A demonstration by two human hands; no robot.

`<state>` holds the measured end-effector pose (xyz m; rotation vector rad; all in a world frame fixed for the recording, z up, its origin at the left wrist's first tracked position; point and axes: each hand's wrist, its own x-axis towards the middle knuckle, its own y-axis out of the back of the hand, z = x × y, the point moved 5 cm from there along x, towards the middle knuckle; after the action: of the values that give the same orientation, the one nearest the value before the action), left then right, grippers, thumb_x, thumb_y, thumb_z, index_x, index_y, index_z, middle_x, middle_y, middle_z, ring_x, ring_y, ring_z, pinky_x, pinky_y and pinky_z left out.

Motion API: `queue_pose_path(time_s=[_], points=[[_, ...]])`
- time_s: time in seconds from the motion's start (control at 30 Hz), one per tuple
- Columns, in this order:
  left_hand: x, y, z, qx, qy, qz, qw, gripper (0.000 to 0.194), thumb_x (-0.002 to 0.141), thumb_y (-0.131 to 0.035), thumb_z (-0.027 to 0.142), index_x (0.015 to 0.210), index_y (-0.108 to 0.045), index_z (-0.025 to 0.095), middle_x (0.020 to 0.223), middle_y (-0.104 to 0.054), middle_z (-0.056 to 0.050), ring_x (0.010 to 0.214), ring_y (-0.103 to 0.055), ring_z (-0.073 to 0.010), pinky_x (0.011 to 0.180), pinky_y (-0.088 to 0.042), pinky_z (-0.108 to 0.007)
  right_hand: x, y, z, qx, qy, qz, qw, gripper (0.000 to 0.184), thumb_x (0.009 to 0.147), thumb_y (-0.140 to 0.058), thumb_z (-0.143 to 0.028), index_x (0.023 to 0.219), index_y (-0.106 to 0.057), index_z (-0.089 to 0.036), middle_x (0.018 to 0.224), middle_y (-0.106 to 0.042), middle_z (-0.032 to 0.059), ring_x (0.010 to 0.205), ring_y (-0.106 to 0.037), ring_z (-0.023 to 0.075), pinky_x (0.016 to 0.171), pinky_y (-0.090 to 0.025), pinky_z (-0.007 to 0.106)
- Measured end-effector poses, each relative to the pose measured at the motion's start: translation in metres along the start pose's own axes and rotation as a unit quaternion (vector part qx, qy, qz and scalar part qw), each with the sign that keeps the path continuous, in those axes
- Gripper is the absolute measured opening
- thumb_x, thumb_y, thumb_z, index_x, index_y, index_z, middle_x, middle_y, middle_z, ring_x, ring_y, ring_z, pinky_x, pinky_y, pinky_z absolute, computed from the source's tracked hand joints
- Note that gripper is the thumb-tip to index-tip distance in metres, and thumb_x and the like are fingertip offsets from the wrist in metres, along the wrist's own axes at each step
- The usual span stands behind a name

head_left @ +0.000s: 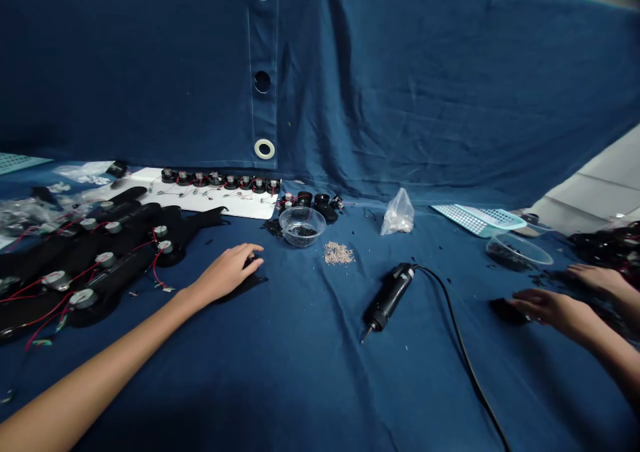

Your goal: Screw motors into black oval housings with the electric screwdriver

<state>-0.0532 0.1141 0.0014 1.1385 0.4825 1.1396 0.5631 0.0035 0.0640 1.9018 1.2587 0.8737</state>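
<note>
On the left, my left hand (230, 270) is closed over a black plastic housing (243, 288), thumb and fingers bent around it. Most of that piece is hidden under the palm. Far to the right, my right hand (553, 310) grips a small black part (507, 311) between thumb and fingers, low over the blue cloth. A black electric screwdriver (390, 299) lies between the hands, its bit pointing toward me. Beyond my left hand are a clear bowl (303, 220) of small dark pieces and a heap of tiny screws (339, 253).
Black housings with motors and red wires (105, 260) crowd the left. Motor units line a white board (225, 202). A plastic bag (399, 213), turquoise basket (475, 220) and clear tub (520, 249) stand right. Another person's hand (600, 279) is beside dark parts. The screwdriver cord (463, 349) runs forward.
</note>
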Motion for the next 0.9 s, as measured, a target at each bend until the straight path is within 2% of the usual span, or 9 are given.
queue_pose_path(time_s=[0.1,0.17,0.27,0.37,0.43,0.5,0.63,0.77,0.9], points=[[-0.022,0.003,-0.003,0.034,0.026,0.029,0.999,0.058,0.091,-0.044,0.055,0.137,-0.038,0.021,0.116,-0.058,-0.010,0.105,-0.056,-0.0280,0.090,-0.043,-0.045,-0.001,0.000,-0.013,-0.063,-0.029,0.020,0.997,0.023,0.060,-0.062,-0.059,0.064,-0.064,-0.037,0.073,-0.069,0.0128,0.067,-0.065,0.0356,0.070,-0.043,0.051],[-0.037,0.004,0.000,0.060,0.017,0.026,0.998,0.062,0.087,-0.050,0.058,0.137,-0.039,0.022,0.119,-0.056,-0.011,0.105,-0.055,-0.0295,0.090,-0.044,-0.047,-0.006,-0.013,-0.048,-0.030,0.008,-0.009,0.999,0.026,0.067,-0.060,-0.059,0.082,-0.068,-0.039,0.086,-0.071,0.0124,0.075,-0.066,0.0334,0.075,-0.045,0.049],[-0.049,0.002,0.006,0.078,0.005,0.029,0.997,0.052,0.087,-0.053,0.052,0.129,-0.047,0.022,0.121,-0.053,-0.010,0.103,-0.057,-0.0284,0.089,-0.045,-0.046,-0.025,-0.060,-0.129,0.038,0.074,-0.100,0.992,0.028,0.073,-0.064,-0.053,0.092,-0.069,-0.033,0.090,-0.070,0.0116,0.079,-0.067,0.0290,0.076,-0.051,0.041],[-0.053,-0.002,0.013,0.046,-0.013,0.034,0.998,0.041,0.089,-0.052,0.045,0.124,-0.049,0.022,0.123,-0.051,-0.009,0.107,-0.056,-0.0258,0.094,-0.045,-0.044,-0.052,-0.123,-0.221,0.070,0.217,-0.205,0.952,0.030,0.081,-0.062,-0.050,0.095,-0.068,-0.024,0.097,-0.068,0.0088,0.086,-0.065,0.0225,0.079,-0.051,0.035],[-0.055,-0.004,0.019,0.012,-0.038,0.031,0.999,0.040,0.090,-0.053,0.044,0.123,-0.048,0.023,0.125,-0.050,-0.008,0.113,-0.053,-0.0246,0.098,-0.043,-0.043,-0.066,-0.162,-0.266,0.073,0.288,-0.244,0.923,0.028,0.085,-0.060,-0.045,0.097,-0.067,-0.021,0.098,-0.066,0.0063,0.085,-0.063,0.0181,0.079,-0.050,0.031],[-0.057,-0.004,0.025,-0.017,-0.060,0.025,0.998,0.039,0.089,-0.054,0.045,0.122,-0.049,0.023,0.127,-0.049,-0.007,0.117,-0.051,-0.0242,0.101,-0.043,-0.042,-0.074,-0.192,-0.293,0.074,0.333,-0.255,0.905,0.027,0.085,-0.062,-0.041,0.098,-0.066,-0.018,0.090,-0.063,0.0050,0.079,-0.061,0.0152,0.075,-0.049,0.028],[-0.063,-0.004,0.031,-0.047,-0.067,0.002,0.997,0.037,0.088,-0.056,0.048,0.116,-0.052,0.025,0.130,-0.049,-0.006,0.120,-0.050,-0.0240,0.102,-0.043,-0.041,-0.080,-0.222,-0.313,0.060,0.369,-0.272,0.887,0.032,0.083,-0.066,-0.039,0.104,-0.065,-0.016,0.091,-0.061,0.0050,0.081,-0.059,0.0154,0.076,-0.048,0.028],[-0.064,-0.006,0.034,-0.065,-0.067,-0.029,0.995,0.037,0.088,-0.058,0.048,0.117,-0.053,0.026,0.132,-0.049,-0.006,0.121,-0.050,-0.0237,0.102,-0.043,-0.042,-0.085,-0.224,-0.311,0.032,0.391,-0.262,0.882,0.035,0.086,-0.063,-0.038,0.114,-0.062,-0.018,0.101,-0.058,0.0067,0.091,-0.057,0.0173,0.084,-0.048,0.031],[-0.064,-0.007,0.041,-0.085,-0.088,-0.039,0.992,0.035,0.089,-0.058,0.045,0.119,-0.054,0.028,0.135,-0.048,-0.005,0.123,-0.048,-0.0228,0.105,-0.040,-0.042,-0.087,-0.219,-0.308,-0.024,0.419,-0.184,0.889,0.031,0.085,-0.062,-0.042,0.110,-0.062,-0.023,0.111,-0.056,0.0073,0.105,-0.051,0.0220,0.094,-0.041,0.039]])
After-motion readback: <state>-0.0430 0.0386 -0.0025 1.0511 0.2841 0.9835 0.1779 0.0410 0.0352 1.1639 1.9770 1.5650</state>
